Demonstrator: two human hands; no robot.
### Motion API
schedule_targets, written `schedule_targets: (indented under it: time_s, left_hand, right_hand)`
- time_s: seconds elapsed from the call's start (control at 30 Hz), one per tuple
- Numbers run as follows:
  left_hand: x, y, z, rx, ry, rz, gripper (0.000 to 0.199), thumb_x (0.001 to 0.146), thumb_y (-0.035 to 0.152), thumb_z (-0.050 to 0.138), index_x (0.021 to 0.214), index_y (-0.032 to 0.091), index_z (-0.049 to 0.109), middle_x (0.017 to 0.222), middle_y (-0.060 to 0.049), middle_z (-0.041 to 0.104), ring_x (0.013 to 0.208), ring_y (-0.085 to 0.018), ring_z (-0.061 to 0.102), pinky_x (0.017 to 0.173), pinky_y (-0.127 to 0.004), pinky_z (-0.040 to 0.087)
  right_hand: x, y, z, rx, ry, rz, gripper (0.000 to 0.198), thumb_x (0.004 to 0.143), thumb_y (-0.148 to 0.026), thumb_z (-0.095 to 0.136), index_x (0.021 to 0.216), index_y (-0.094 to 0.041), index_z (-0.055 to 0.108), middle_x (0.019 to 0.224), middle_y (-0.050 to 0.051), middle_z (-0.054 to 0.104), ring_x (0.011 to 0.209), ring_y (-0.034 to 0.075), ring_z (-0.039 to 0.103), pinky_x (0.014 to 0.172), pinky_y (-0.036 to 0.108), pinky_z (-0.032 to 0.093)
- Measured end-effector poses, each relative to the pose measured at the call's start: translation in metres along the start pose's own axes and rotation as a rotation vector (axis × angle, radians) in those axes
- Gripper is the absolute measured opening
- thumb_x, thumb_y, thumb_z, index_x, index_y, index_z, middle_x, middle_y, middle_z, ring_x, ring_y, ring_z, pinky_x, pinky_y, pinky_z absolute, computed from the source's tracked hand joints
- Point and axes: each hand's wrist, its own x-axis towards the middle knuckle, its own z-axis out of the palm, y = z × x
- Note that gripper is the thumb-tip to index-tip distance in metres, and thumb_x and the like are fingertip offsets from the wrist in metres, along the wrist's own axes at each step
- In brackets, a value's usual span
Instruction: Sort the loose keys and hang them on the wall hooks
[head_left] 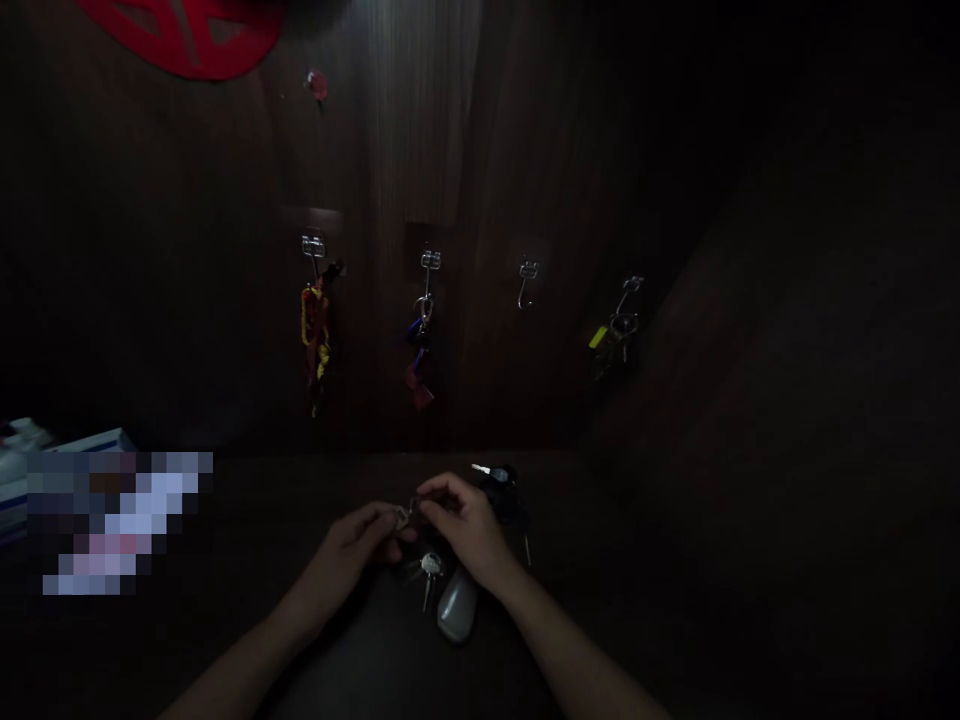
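Observation:
My left hand (367, 533) pinches a small shiny metal piece (403, 516), which looks like a key's head, between thumb and fingers. Close against it, my right hand (465, 522) pinches a darker small piece (414, 506); its kind is too dim to make out. Just below the fingers, a silver key (430, 566) points downward. A smooth grey oval fob (457, 607) lies under my right wrist. Behind the right hand rests a dark bunch of keys (501, 476) with a light key blade sticking out.
On the dark wooden wall, a hook (528, 272) holds nothing. Other hooks carry a red-and-yellow cord (316, 330), keys with blue and red tags (421, 350), and keys with a yellow tag (598, 338). A box (112, 441) stands at the left; a red decoration (217, 55) hangs above.

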Motion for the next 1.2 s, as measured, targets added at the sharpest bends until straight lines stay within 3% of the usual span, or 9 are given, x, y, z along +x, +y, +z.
schedule_targets:
  time_s: [0.17, 0.37, 0.67, 0.93, 1.07, 1.2]
  left_hand:
    - [0.002, -0.006, 0.001, -0.152, -0.026, -0.062, 0.033, 0.079, 0.047, 0.054, 0.080, 0.016, 0.066, 0.069, -0.002, 0.066, 0.059, -0.013, 0.055, 0.061, -0.025, 0.045]
    - [-0.001, -0.003, 0.003, -0.207, -0.013, -0.109, 0.033, 0.075, 0.046, 0.058, 0.077, 0.015, 0.067, 0.061, 0.000, 0.062, 0.057, -0.012, 0.052, 0.060, -0.025, 0.043]
    - [-0.002, 0.003, 0.003, -0.086, -0.027, -0.080, 0.030, 0.075, 0.045, 0.057, 0.086, 0.018, 0.065, 0.074, -0.001, 0.068, 0.060, -0.012, 0.054, 0.060, -0.024, 0.043]
    - [0.008, -0.017, -0.008, 0.142, 0.042, 0.056, 0.034, 0.075, 0.050, 0.051, 0.092, 0.022, 0.059, 0.071, 0.000, 0.067, 0.066, -0.017, 0.059, 0.064, -0.027, 0.046]
    - [0.009, -0.020, -0.012, 0.235, 0.031, 0.073, 0.033, 0.078, 0.050, 0.046, 0.094, 0.023, 0.058, 0.074, 0.001, 0.067, 0.065, -0.017, 0.060, 0.064, -0.027, 0.047]
    - [0.007, -0.017, -0.011, 0.365, -0.020, 0.093, 0.031, 0.079, 0.048, 0.046, 0.094, 0.026, 0.061, 0.078, 0.002, 0.068, 0.073, -0.018, 0.063, 0.067, -0.025, 0.047]
  right_hand:
    - [-0.003, -0.001, 0.001, -0.116, -0.014, -0.107, 0.014, 0.076, -0.015, 0.056, 0.085, -0.021, 0.065, 0.084, 0.000, 0.065, 0.081, 0.015, 0.061, 0.072, 0.026, 0.046]
    - [-0.006, -0.001, 0.001, -0.269, -0.002, -0.341, 0.016, 0.079, -0.012, 0.057, 0.085, -0.023, 0.067, 0.089, 0.002, 0.064, 0.089, 0.016, 0.059, 0.082, 0.031, 0.044]
    - [-0.009, -0.004, 0.000, -0.374, -0.010, -0.372, 0.010, 0.081, -0.015, 0.054, 0.079, -0.021, 0.062, 0.077, 0.000, 0.062, 0.075, 0.014, 0.058, 0.070, 0.026, 0.043]
    - [-0.002, -0.008, -0.016, -0.236, 0.257, -0.261, 0.005, 0.077, -0.020, 0.053, 0.074, -0.020, 0.058, 0.069, -0.002, 0.061, 0.064, 0.012, 0.057, 0.058, 0.022, 0.042]
    - [0.008, -0.012, -0.041, -0.131, 0.409, -0.238, 0.008, 0.078, -0.026, 0.054, 0.074, -0.020, 0.057, 0.063, -0.003, 0.059, 0.058, 0.012, 0.055, 0.055, 0.022, 0.043]
    - [0.019, -0.028, -0.077, -0.113, 0.566, -0.320, 0.010, 0.077, -0.028, 0.056, 0.075, -0.019, 0.059, 0.068, -0.001, 0.059, 0.063, 0.013, 0.056, 0.059, 0.023, 0.045]
